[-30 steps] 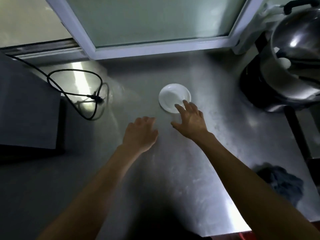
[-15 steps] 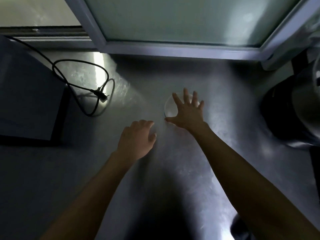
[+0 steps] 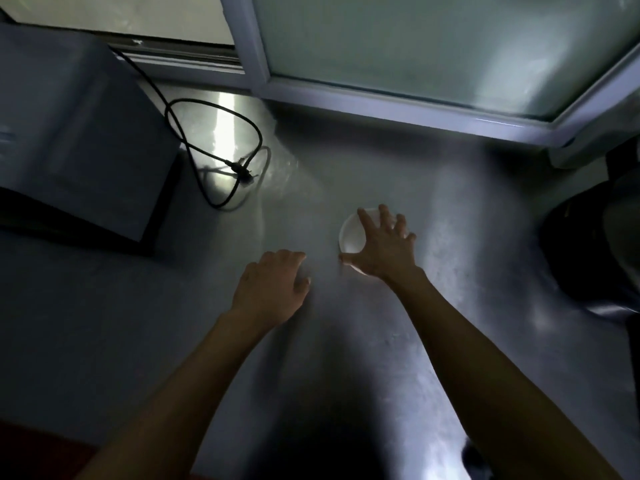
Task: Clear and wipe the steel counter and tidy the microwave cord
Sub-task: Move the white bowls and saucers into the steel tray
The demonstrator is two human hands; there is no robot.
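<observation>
Right of the microwave (image 3: 79,133) on the steel counter (image 3: 381,358), the right hand (image 3: 382,249) spreads over the white dish (image 3: 351,237), not yet gripping; left hand (image 3: 272,284) loosely curled, empty. Pinch the rim firmly, lift level.

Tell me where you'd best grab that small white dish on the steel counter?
By its rim, from above. The dish is shallow and lies flat, so spread fingers over the edge suit it, as the right hand does now, thumb at the near rim.
</observation>
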